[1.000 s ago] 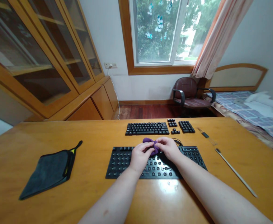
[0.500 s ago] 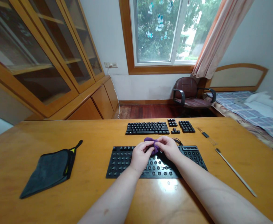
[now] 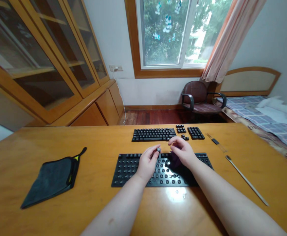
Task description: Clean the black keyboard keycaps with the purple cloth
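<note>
My left hand (image 3: 148, 161) pinches a small keycap (image 3: 158, 150) between thumb and fingertips, its greyish side showing. My right hand (image 3: 184, 153) is just to the right, thumb and forefinger apart. A purple cloth (image 3: 174, 159) bunches beneath its palm, apparently gripped by the other fingers, which are hidden. Below both hands lies a black keyboard base (image 3: 128, 173), with bare switches showing over most of it and some caps still along its back row. Behind it, loose black keycaps (image 3: 154, 134) are laid out in keyboard order.
On the left of the wooden desk (image 3: 94, 203) lies a folded dark grey cloth (image 3: 52, 178) with a loop. A wire keycap puller (image 3: 215, 141) and a long thin brush (image 3: 247, 180) are on the right. Separate number-pad keycaps (image 3: 196, 133) sit at the back.
My right hand has drawn away to the right with the purple cloth, uncovering the keycap in my left hand. My left hand has stayed nearly in place.
</note>
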`<state>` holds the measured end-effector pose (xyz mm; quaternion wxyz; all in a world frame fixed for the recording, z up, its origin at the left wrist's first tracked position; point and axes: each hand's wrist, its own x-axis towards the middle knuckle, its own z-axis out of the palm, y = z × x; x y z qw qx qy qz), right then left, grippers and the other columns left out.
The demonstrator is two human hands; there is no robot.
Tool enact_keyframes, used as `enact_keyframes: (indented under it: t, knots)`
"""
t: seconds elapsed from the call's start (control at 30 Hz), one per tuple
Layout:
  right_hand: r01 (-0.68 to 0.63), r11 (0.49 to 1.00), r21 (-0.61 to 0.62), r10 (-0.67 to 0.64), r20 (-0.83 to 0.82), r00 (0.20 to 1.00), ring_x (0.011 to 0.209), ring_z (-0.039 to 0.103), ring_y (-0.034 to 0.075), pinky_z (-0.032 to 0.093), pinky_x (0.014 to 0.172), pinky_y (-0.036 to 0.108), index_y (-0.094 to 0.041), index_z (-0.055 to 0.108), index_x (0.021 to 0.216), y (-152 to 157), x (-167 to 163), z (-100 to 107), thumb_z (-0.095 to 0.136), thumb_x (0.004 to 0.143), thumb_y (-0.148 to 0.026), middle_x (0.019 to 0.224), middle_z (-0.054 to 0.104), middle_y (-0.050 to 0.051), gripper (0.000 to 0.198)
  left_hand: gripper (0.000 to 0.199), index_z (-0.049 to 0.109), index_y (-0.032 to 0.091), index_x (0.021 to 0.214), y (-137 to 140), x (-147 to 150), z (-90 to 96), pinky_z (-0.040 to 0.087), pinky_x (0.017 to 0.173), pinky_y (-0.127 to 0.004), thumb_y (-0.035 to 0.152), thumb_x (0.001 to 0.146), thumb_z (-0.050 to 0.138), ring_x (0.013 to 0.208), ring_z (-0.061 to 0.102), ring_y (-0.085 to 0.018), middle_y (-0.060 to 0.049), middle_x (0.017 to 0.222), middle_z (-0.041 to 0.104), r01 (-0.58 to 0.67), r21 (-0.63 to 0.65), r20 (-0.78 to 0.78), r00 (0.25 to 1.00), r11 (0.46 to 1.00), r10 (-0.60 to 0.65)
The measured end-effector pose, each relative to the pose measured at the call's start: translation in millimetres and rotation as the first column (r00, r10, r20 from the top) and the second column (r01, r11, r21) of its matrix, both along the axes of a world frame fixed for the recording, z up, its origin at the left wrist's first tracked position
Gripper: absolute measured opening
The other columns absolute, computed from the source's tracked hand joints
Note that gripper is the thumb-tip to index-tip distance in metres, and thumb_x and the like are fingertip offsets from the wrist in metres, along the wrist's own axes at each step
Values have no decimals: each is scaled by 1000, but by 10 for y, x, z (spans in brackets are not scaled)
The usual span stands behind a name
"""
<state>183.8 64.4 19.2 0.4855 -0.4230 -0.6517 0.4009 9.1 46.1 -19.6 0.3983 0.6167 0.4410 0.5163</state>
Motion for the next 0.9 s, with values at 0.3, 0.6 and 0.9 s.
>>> enact_keyframes:
  t: [0.3,0.6,0.9]
  knots:
    - [-332,937,108,212,580,787,79,59,16,45,74,28,-23,66,100,-50,59,254,58,82,-28,84,66,4,20,40,47,20,123,-63,19,50,47,89,-32,24,84,50,90,63,-16,-5,96,67,113,-18,-83,990,993,-114]
    - [-301,951,65,196,625,756,83,59,18,44,78,29,-23,66,90,-18,89,269,63,76,-24,90,64,4,14,42,45,21,125,-79,12,84,49,86,-33,22,83,50,86,64,-15,-2,91,69,123,21,-157,981,992,-118]
    - [-5,969,-248,185,709,681,72,61,18,43,65,25,-20,69,82,187,450,210,65,70,-28,78,69,3,15,24,64,22,100,-72,31,98,35,101,-46,17,81,50,98,59,-20,-5,100,67,94,244,-508,860,965,45]
